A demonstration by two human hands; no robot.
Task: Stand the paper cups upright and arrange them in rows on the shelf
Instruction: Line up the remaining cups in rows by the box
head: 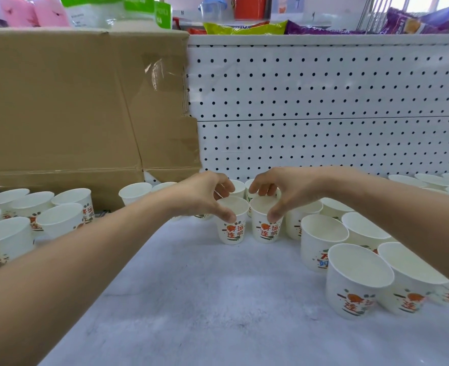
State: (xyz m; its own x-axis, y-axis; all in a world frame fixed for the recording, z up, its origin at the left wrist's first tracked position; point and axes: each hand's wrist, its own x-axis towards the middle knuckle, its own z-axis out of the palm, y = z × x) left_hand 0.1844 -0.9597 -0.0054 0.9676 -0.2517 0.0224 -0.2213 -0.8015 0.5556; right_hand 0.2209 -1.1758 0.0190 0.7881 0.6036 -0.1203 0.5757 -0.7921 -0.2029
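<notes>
Two cups are held upright, side by side, on the shelf point(191, 286) — the left cup point(232, 229) pinched at its rim by the left hand point(204, 196), the right cup point(267, 229) by the right hand point(284, 192). Other cups point(358, 281) are ranged either side.

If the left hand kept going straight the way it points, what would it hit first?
The left hand would likely meet the back-row cup just behind the front cup it grips; depth is unclear.
</notes>
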